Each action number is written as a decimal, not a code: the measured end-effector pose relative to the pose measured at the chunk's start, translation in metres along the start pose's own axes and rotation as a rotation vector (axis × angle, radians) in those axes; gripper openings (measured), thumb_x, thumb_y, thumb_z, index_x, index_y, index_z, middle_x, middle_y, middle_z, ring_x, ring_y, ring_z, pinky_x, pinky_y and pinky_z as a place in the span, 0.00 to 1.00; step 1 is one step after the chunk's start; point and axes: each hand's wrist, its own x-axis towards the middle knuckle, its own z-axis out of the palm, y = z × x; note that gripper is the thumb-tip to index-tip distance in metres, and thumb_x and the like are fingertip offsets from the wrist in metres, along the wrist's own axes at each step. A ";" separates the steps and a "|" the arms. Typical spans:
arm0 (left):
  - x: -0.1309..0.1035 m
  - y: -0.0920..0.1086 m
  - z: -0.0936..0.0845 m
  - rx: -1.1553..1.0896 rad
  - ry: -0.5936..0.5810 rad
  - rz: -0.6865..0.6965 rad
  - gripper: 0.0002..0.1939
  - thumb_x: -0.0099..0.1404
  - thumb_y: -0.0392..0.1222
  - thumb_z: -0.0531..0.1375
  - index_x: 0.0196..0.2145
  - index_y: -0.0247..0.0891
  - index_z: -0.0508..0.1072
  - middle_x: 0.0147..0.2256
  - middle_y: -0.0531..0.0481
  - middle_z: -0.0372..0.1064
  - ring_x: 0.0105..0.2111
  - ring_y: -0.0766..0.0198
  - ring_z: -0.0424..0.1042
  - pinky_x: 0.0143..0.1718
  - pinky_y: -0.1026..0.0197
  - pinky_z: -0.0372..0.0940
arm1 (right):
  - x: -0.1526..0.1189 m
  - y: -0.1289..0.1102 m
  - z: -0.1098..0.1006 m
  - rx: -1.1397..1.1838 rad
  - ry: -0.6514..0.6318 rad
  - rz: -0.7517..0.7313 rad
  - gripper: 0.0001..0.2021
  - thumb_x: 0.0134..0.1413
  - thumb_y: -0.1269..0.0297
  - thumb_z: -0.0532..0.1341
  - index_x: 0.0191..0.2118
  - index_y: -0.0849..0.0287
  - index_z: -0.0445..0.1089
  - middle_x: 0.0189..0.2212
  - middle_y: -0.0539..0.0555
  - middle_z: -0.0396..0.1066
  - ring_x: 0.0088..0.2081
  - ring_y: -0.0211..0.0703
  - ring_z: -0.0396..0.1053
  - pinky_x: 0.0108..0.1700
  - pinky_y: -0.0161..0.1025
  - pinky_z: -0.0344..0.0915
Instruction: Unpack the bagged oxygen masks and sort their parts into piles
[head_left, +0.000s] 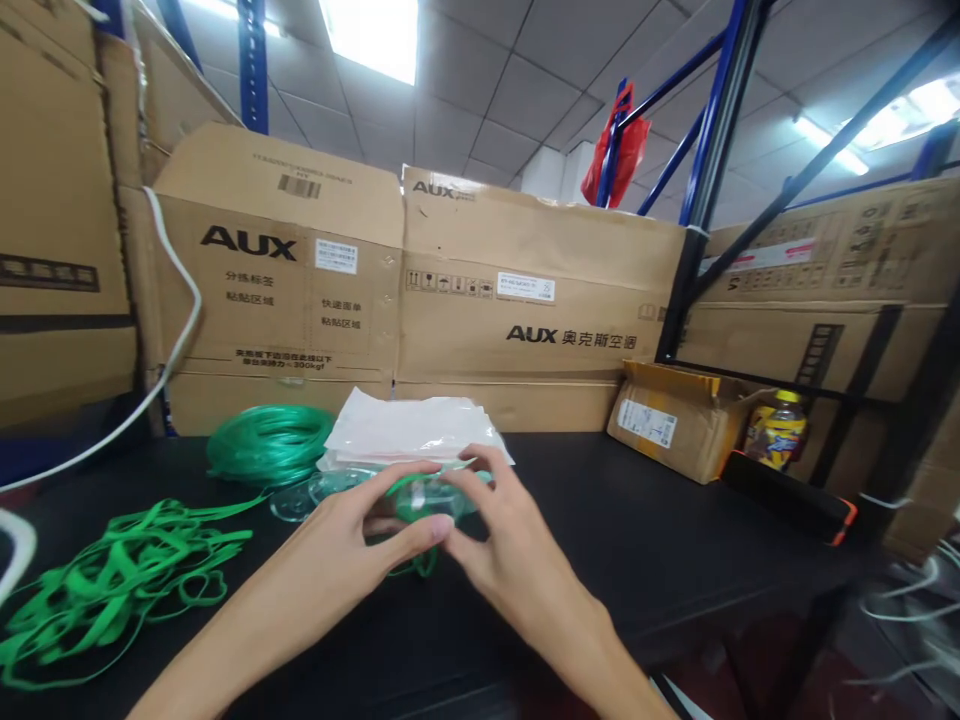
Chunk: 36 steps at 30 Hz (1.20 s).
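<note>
Between my two hands is a clear plastic oxygen mask (pixel 429 498) with a green elastic strap (pixel 424 563) hanging below it. My left hand (pixel 349 530) has thumb and fingers closed around the mask's left side. On the opposite side, my right hand (pixel 501 525) grips it with curved fingers, its thumb close to the left thumb. Parts of the mask are hidden by the fingers. Just behind my left hand lie more clear plastic masks (pixel 294 502). A tangled pile of green elastic straps (pixel 135 565) spreads over the black table (pixel 600 540) at the left.
A coil of green tubing (pixel 270 442) and a stack of white plastic bags (pixel 412 425) lie behind the hands. Large cardboard boxes (pixel 480 320) wall off the back. At right stand a small open carton (pixel 660 425), a yellow-capped bottle (pixel 776 430) and a black rack post (pixel 701 190).
</note>
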 end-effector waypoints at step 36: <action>-0.012 0.018 0.013 0.299 0.014 0.291 0.09 0.74 0.47 0.58 0.38 0.43 0.74 0.48 0.51 0.66 0.49 0.60 0.69 0.55 0.57 0.62 | 0.006 0.045 -0.064 0.686 0.156 0.404 0.16 0.58 0.49 0.68 0.40 0.58 0.71 0.32 0.51 0.74 0.27 0.38 0.68 0.32 0.38 0.65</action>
